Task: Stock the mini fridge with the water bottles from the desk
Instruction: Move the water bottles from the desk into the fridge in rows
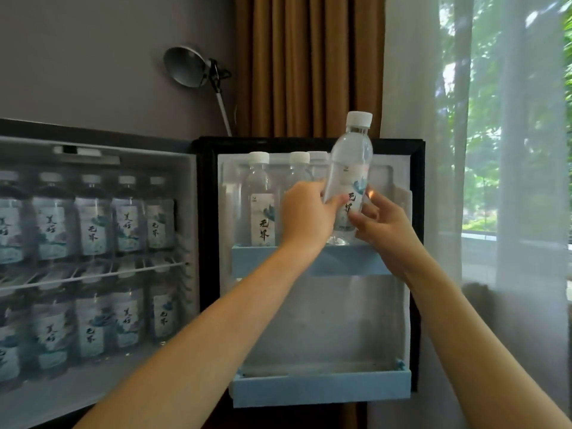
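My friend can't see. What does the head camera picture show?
A person's left grip and right grip hold a water bottle nearly upright at the open fridge door's top shelf, beside other bottles standing there. Inside the fridge, both levels are lined with more bottles.

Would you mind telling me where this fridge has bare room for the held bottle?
The lower door shelf looks bare end to end. The upper door shelf has room for the water bottle at its right end, past its standing bottles. Both inner racks are packed.
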Demonstrator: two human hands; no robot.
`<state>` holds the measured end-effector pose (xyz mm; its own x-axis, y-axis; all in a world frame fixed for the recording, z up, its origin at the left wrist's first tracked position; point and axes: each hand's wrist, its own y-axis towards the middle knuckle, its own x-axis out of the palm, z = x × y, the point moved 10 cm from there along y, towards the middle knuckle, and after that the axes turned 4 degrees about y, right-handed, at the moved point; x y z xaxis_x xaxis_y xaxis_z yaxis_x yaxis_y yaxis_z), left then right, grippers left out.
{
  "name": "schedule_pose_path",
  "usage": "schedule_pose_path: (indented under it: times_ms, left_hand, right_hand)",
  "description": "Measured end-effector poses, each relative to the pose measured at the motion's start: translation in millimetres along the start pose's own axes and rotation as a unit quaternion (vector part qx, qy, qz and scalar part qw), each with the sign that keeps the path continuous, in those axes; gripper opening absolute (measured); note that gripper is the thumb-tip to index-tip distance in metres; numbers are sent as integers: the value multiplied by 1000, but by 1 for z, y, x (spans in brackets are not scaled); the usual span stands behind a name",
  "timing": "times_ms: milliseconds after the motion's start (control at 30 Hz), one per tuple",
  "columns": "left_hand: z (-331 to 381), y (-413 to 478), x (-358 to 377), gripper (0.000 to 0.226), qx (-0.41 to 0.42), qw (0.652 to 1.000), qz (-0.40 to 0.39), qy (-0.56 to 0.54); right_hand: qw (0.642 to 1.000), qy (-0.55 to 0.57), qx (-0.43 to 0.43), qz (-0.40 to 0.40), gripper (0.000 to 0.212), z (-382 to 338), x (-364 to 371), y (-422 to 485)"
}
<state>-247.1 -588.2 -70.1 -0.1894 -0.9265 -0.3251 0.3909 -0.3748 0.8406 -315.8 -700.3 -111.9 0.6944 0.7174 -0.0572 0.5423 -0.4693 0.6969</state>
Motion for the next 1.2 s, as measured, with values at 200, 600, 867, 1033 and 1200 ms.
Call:
schedule_pose_path:
  times_ms: [200, 600, 867, 1033, 1200]
  left_hand:
    - [-8, 1, -5, 36, -5, 992, 41, 115]
    - [-13, -5, -4, 21, 52, 991, 35, 120]
    - [-22, 12, -78, 15, 74, 976, 192, 72]
    - [-28, 30, -61, 36, 57, 971, 145, 180]
    - [-16, 44, -31, 75, 63, 940, 59, 329]
  right_hand:
    - [998, -49, 4, -37, 50, 0, 10, 11]
    - [992, -112, 39, -28, 72, 8, 8, 16]
    - [970, -224, 61, -65, 109, 14, 19, 13]
    - [963, -257, 67, -40, 109, 19, 16, 15]
    - [960, -270, 62, -38, 106, 19, 17, 16]
